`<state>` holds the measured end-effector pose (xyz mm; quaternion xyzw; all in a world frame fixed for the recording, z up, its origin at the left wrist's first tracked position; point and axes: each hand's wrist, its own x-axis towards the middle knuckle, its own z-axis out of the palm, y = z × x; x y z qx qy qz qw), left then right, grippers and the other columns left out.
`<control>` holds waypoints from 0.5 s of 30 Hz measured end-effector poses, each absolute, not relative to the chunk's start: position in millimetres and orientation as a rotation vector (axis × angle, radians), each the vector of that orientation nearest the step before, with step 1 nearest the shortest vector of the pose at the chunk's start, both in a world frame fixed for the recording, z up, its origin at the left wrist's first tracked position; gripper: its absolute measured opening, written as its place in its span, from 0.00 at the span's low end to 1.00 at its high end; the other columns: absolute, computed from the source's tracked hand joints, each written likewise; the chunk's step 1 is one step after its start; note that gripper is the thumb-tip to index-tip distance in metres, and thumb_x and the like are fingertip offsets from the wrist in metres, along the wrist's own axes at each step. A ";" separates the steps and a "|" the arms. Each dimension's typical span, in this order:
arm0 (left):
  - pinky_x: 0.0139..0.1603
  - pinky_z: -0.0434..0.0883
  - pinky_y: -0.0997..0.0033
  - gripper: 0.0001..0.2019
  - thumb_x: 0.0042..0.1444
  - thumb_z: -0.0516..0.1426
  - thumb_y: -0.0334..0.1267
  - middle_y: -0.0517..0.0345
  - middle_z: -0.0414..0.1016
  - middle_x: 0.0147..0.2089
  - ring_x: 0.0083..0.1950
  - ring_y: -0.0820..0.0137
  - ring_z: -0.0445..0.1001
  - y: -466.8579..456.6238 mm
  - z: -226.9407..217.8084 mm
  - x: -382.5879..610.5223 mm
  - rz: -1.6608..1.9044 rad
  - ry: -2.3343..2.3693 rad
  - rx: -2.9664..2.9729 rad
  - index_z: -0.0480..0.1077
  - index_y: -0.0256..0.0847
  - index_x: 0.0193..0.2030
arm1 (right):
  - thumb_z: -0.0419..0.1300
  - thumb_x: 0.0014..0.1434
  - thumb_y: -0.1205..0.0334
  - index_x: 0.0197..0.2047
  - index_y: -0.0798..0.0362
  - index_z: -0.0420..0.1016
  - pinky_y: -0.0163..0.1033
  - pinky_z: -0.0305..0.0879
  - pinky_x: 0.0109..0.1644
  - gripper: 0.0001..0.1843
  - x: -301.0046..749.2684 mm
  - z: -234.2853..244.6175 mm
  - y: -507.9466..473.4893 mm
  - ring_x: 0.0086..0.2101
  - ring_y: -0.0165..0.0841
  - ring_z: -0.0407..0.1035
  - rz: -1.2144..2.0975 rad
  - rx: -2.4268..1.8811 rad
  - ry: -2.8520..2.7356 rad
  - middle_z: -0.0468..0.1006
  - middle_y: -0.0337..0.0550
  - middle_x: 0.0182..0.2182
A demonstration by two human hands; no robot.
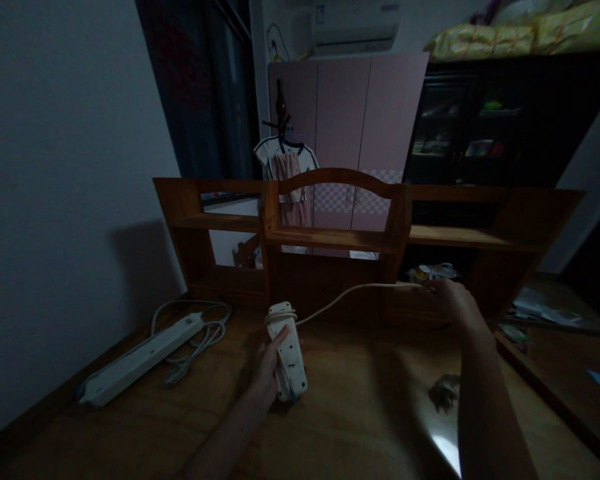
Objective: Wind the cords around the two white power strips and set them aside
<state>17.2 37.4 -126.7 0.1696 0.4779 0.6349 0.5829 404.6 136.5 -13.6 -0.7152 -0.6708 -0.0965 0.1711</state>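
My left hand (269, 363) is closed around a white power strip (291, 360), held tilted above the wooden desk. Its cord (347, 292) wraps around the strip's upper end, then runs off to the right. At the far end of that stretch, my right hand (447, 298) grips the cord, its fingers pinched and partly hidden by the dim light. Between the two hands the cord hangs in a loose curve.
A second, longer white power strip (147, 357) lies at the left with its cord coiled beside it. A wooden shelf unit (330, 238) spans the back of the desk (340, 427). Some small crumpled item (445, 392) lies near my right forearm.
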 end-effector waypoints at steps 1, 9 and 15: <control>0.22 0.71 0.70 0.23 0.45 0.67 0.48 0.48 0.78 0.30 0.22 0.66 0.74 37.2 -127.9 17.5 1.492 1.113 0.413 0.72 0.33 0.43 | 0.55 0.59 0.51 0.50 0.52 0.79 0.40 0.62 0.35 0.21 403.8 -14.8 138.2 0.38 0.47 0.75 -0.246 -2.025 -1.912 0.81 0.57 0.38; 0.24 0.70 0.73 0.27 0.45 0.67 0.49 0.48 0.79 0.33 0.27 0.66 0.77 36.4 -132.7 20.3 1.523 1.163 0.499 0.70 0.36 0.49 | 0.59 0.55 0.60 0.39 0.50 0.82 0.35 0.66 0.38 0.12 384.9 -17.4 131.3 0.38 0.40 0.76 -0.033 -1.977 -2.000 0.82 0.52 0.35; 0.24 0.70 0.71 0.29 0.45 0.67 0.50 0.47 0.78 0.32 0.25 0.66 0.76 37.6 -134.8 20.6 1.496 1.160 0.521 0.70 0.35 0.50 | 0.60 0.52 0.64 0.32 0.53 0.82 0.35 0.67 0.35 0.08 389.5 -17.6 126.4 0.33 0.40 0.77 -0.052 -1.965 -1.953 0.81 0.51 0.29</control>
